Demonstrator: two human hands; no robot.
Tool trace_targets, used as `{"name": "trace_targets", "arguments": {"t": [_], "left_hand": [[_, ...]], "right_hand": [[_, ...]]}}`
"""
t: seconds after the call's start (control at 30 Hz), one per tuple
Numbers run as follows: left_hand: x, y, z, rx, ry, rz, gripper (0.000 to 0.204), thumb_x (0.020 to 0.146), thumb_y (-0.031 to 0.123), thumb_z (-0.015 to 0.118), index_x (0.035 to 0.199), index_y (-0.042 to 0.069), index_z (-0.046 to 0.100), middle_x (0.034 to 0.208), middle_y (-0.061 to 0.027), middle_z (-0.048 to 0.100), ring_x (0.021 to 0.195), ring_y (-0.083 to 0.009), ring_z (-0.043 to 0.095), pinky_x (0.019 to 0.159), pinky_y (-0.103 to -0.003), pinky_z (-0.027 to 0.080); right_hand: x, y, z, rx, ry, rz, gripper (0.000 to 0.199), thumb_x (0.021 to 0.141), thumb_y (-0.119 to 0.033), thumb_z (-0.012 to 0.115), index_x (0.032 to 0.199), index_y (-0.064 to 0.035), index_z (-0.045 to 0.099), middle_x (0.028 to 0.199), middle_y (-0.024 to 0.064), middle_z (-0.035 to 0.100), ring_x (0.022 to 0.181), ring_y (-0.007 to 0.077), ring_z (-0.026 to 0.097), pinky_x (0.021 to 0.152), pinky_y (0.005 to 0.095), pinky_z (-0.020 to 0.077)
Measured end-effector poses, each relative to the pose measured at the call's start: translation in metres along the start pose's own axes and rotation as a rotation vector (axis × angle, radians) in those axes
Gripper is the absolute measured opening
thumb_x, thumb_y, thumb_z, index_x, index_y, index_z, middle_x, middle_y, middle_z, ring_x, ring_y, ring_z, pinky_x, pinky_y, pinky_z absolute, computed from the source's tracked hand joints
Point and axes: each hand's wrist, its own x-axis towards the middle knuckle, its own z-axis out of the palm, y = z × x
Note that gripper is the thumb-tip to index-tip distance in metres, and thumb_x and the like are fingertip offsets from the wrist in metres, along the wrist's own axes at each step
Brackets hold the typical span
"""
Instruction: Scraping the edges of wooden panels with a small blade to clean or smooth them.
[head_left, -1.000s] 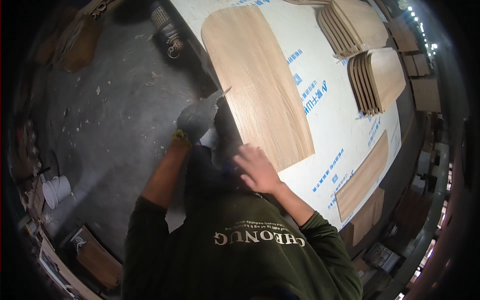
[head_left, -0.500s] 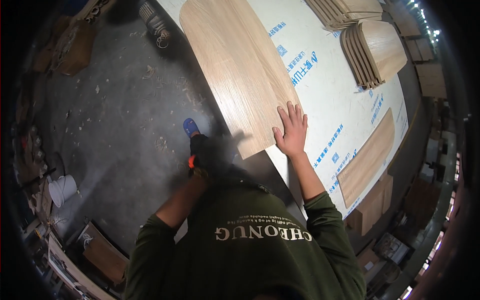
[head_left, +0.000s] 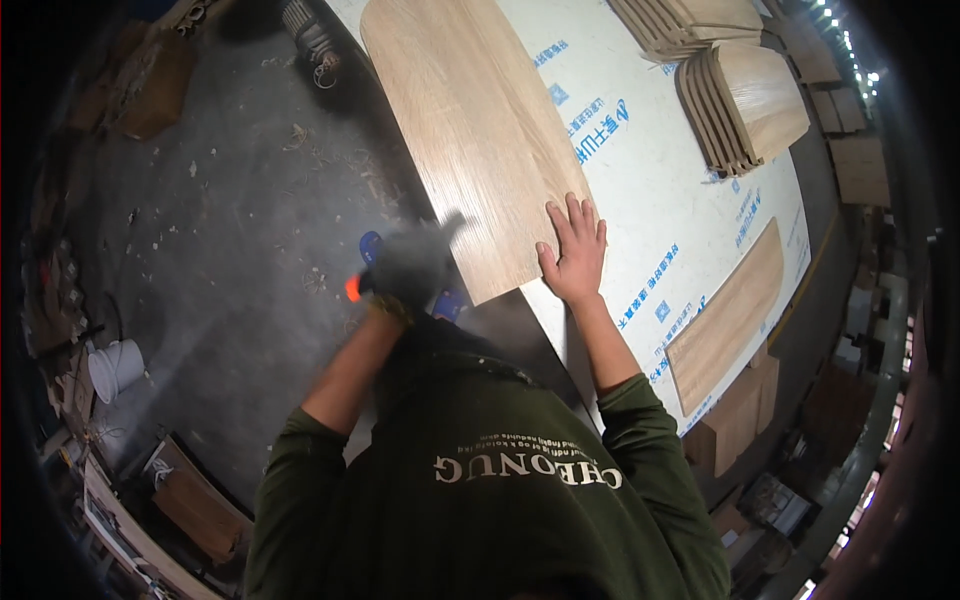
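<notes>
A long wood-grain board (head_left: 475, 130) with rounded far corners lies along the left edge of the white sheet-topped table. My right hand (head_left: 577, 255) rests flat on its near right corner, fingers spread. My left hand (head_left: 408, 265), in a dark glove, is beside the board's near left edge and blurred by motion. An orange end (head_left: 354, 288) sticks out from the left side of that fist; the rest of the held thing is hidden. Whether the dark tip by the board edge is a thumb or part of the held thing, I cannot tell.
Stacks of curved-edge boards (head_left: 745, 105) stand at the far right of the table (head_left: 640, 210). A smaller board (head_left: 728, 325) lies along its right edge. A white bucket (head_left: 116, 370) and a motor-like tool (head_left: 308, 40) are on the floor, among scattered shavings.
My left hand has moved up and slightly left along the board's near left edge. My right hand stays flat on the board; the whole view has shifted slightly.
</notes>
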Motion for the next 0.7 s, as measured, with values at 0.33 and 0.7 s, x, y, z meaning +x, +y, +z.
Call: {"name": "trace_targets", "arguments": {"t": [0.33, 0.7], "left_hand": [[-0.077, 0.015, 0.034, -0.317, -0.112, 0.081, 0.03, 0.096, 0.019, 0.053, 0.121, 0.005, 0.061, 0.082, -0.0115, 0.065, 0.066, -0.0274, 0.062, 0.062, -0.039, 0.052], [-0.052, 0.043, 0.043, -0.365, 0.012, -0.098, 0.028, 0.099, 0.017, 0.051, 0.119, 0.024, 0.069, 0.07, -0.0056, 0.066, 0.062, -0.0209, 0.066, 0.056, -0.037, 0.051]], "right_hand": [[-0.001, 0.001, 0.003, 0.004, 0.007, -0.001, 0.061, 0.083, -0.036, 0.064, 0.141, -0.0198, 0.055, 0.156, 0.0136, 0.039, 0.146, 0.0414, 0.03, 0.116, 0.0627, 0.0198], [-0.004, 0.007, 0.008, -0.053, 0.004, -0.045, 0.062, 0.085, -0.036, 0.062, 0.143, -0.0187, 0.052, 0.156, 0.0152, 0.039, 0.147, 0.0415, 0.028, 0.116, 0.0644, 0.018]]}}
